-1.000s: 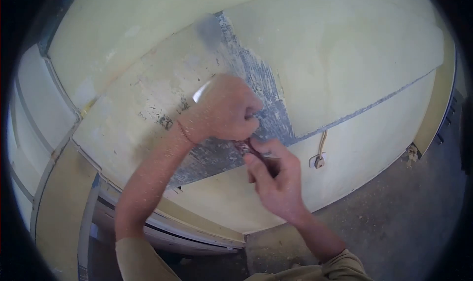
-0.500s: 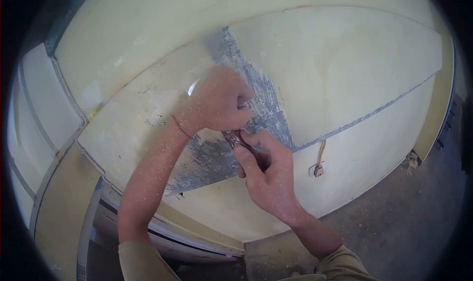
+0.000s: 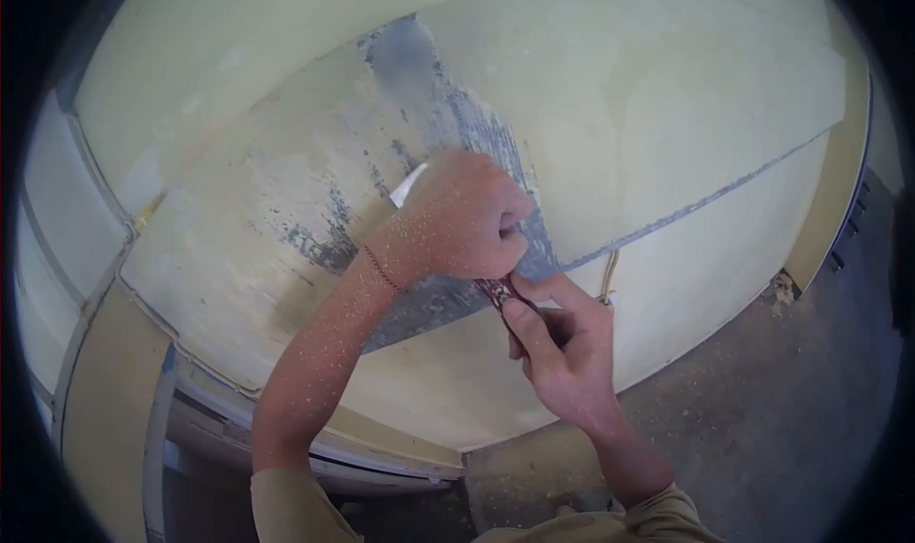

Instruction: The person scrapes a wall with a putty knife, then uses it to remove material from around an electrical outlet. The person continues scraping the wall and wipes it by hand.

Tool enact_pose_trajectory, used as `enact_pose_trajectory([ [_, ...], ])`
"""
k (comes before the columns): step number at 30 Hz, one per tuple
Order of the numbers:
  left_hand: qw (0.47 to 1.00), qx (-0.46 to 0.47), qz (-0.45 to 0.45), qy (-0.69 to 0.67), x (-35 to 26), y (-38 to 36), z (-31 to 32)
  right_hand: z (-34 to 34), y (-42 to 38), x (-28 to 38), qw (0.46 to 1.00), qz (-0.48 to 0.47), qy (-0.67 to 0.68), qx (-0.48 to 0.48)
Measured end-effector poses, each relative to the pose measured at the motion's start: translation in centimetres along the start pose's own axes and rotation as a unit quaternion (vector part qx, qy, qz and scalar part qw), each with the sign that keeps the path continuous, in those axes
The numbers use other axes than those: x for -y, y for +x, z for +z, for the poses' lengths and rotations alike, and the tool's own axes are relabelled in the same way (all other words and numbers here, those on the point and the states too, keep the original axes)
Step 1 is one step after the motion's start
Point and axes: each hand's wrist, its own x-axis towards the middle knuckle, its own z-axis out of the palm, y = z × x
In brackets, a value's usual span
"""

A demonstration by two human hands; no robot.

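Observation:
My left hand (image 3: pixel 467 214) is closed in a fist over the head end of a paint scraper, a beaded cord around the wrist. A bright corner of the scraper's blade (image 3: pixel 407 187) shows past the knuckles; the rest is hidden under the hand. My right hand (image 3: pixel 569 348) wraps around the dark red, paint-flecked scraper handle (image 3: pixel 498 293), below and right of the left. Both hands are over a cream painted panel (image 3: pixel 648 152). Around them lies a scraped patch (image 3: pixel 405 62) where grey shows through in streaks. Pale flakes dot my left forearm.
A looped cord (image 3: pixel 610 274) hangs on the panel's lower part, right of my hands. Below lies a concrete floor (image 3: pixel 734 410) scattered with chips. Pale framed boards (image 3: pixel 110 410) stand at the left, and a raised edge (image 3: pixel 829 200) bounds the right side.
Both hands and the scraper have moved right and slightly down across the panel. More of the grey scraped area shows at the upper left. The view has shifted a little.

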Motion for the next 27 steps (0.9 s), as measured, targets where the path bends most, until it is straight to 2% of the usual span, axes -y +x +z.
enact_pose_trajectory([
  [3, 0.999, -0.038, 0.007, 0.007, 0.4, 0.1, -1.9, 1.7, 0.6, 0.4, 0.999, -0.055, 0.0, 0.002],
  [6, 0.997, -0.059, 0.038, 0.026, 1.5, 0.6, -3.3, 2.0, 1.8, 1.3, 0.997, -0.07, -0.013, 0.015],
  [10, 1.0, -0.018, 0.014, -0.002, -0.3, -0.4, 0.7, 0.6, -0.7, -1.7, 0.996, -0.093, -0.011, 0.0],
  [12, 0.998, -0.013, 0.024, -0.059, -0.2, -0.6, 1.5, 0.7, -1.5, -1.3, 0.999, -0.027, -0.016, -0.018],
  [13, 0.998, -0.016, 0.027, -0.057, 0.4, 0.0, 0.7, 0.9, -0.2, -1.8, 0.999, -0.031, -0.017, -0.019],
  [15, 0.991, -0.104, 0.061, 0.066, 1.5, 0.6, -0.4, 0.9, 2.1, -3.2, 0.983, -0.174, -0.062, -0.019],
  [16, 0.992, -0.095, 0.061, 0.056, 1.0, 0.3, -0.5, 0.8, 1.7, -2.3, 0.984, -0.164, -0.06, -0.026],
  [18, 0.996, -0.064, 0.013, 0.064, 0.4, 0.6, -1.9, 0.8, 1.7, 0.2, 0.998, -0.053, 0.009, 0.014],
  [19, 0.996, -0.065, 0.01, 0.062, -0.1, -0.1, -1.0, 0.2, 0.9, 0.4, 0.999, -0.051, 0.007, 0.016],
  [21, 0.994, -0.061, -0.051, -0.071, -1.7, -3.4, 3.2, -2.2, -2.0, 0.1, 0.998, -0.004, -0.013, 0.06],
  [23, 0.99, -0.028, -0.074, -0.114, -4.3, -7.9, 7.2, -7.1, -6.4, -0.2, 0.979, 0.129, -0.095, 0.124],
  [24, 0.984, -0.017, -0.138, -0.11, -5.2, -11.0, 9.6, -10.3, -8.9, -1.4, 0.964, 0.18, -0.133, 0.142],
  [25, 0.973, -0.036, -0.193, -0.119, -5.7, -14.4, 12.4, -12.8, -11.0, -0.9, 0.929, 0.307, -0.155, 0.141],
  [26, 0.95, -0.039, -0.288, -0.117, -6.5, -18.2, 14.8, -15.5, -13.5, -1.9, 0.915, 0.341, -0.176, 0.12],
  [27, 0.905, 0.024, -0.407, -0.12, -7.3, -22.2, 16.9, -18.0, -16.0, -2.7, 0.918, 0.334, -0.2, 0.08],
])
